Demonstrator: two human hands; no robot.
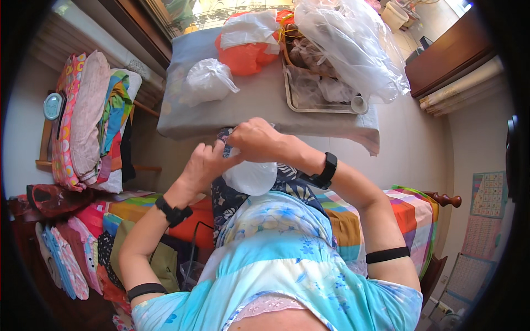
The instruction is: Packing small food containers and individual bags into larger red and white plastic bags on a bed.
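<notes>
A rounded, translucent white plastic bag (252,177) rests over my lap, just below my hands. My left hand (202,165) is closed, its fingertips meeting my other hand above the bag. My right hand (257,141) is bent over with its fingers closed at the bag's upper end. The fingers hide most of the gathered part between them, and the bag's contents cannot be made out. Ahead on the grey-covered table (259,113) stands a similar knotted white bag (211,80).
A red bag with white plastic (246,58) sits farther back. A metal tray (326,108) on the right holds brown items in plastic, a small white cup (359,104) and a large clear bag (353,47). Folded bedding (83,121) is stacked at left. A checked cloth (353,218) lies beneath me.
</notes>
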